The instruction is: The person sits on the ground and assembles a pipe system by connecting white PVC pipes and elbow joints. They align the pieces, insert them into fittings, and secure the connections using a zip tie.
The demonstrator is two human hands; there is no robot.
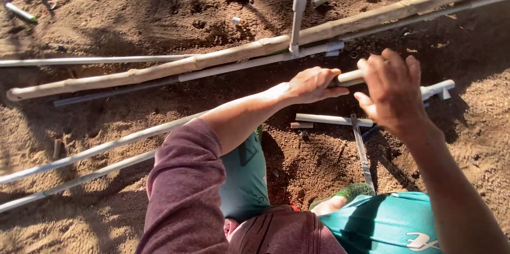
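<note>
my left hand (313,85) is closed around the short tan plastic pipe piece (350,78), held just above the loose reddish sandy ground (106,10), while my right hand (393,92) hovers open, fingers spread, right at its free end. the smooth round pipe could slip from a dusty grip, or grit could foul its end. a long rough bamboo pole (212,60) and thin grey pipes (95,150) lie around.

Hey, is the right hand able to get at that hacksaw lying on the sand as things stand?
Probably yes. The right hand hovers open just above the hacksaw, which lies bare on the sand, with only a short white pipe across its far end.
</note>
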